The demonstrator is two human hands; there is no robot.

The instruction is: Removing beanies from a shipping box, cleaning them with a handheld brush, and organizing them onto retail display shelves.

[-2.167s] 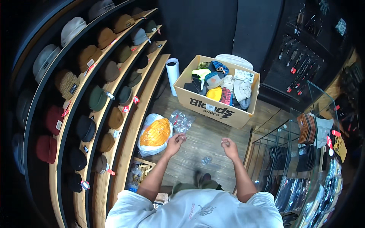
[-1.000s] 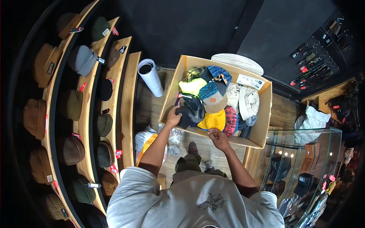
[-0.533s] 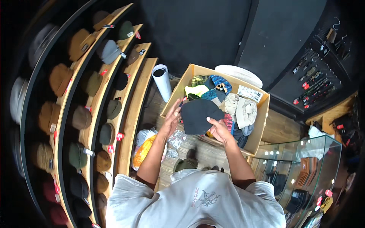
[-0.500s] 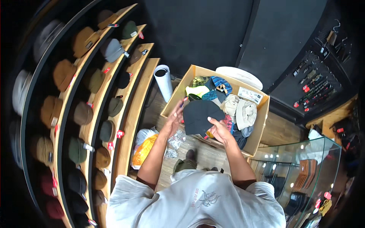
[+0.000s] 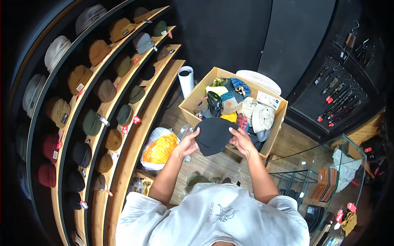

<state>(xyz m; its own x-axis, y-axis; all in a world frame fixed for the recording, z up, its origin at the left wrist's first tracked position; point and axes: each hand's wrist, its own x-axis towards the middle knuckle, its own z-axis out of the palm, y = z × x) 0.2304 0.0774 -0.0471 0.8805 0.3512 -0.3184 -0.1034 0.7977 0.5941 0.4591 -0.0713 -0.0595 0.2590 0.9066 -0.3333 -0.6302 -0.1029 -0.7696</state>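
Note:
Both hands hold a black beanie flat in front of me, above the near edge of an open cardboard box. My left hand pinches its left edge, thumb on top. The right edge is gripped by my right hand, its thumb also on top. Inside the box lie several hats and caps: a beige bucket hat, a dark glossy-looking cap, a neon yellow piece and plaid ones. The beanie hides part of the box's front wall.
Wooden shelves with rows of beanies rise on my left. By them sit an orange-and-white plastic bag and a white roll. A glass display case stands at my right. Behind the box leans a white round object.
My left hand, open beside the beanie before, has closed on its left edge. The beanie has come nearer to me, uncovering the dark cap in the box. The view has shifted toward the shelves.

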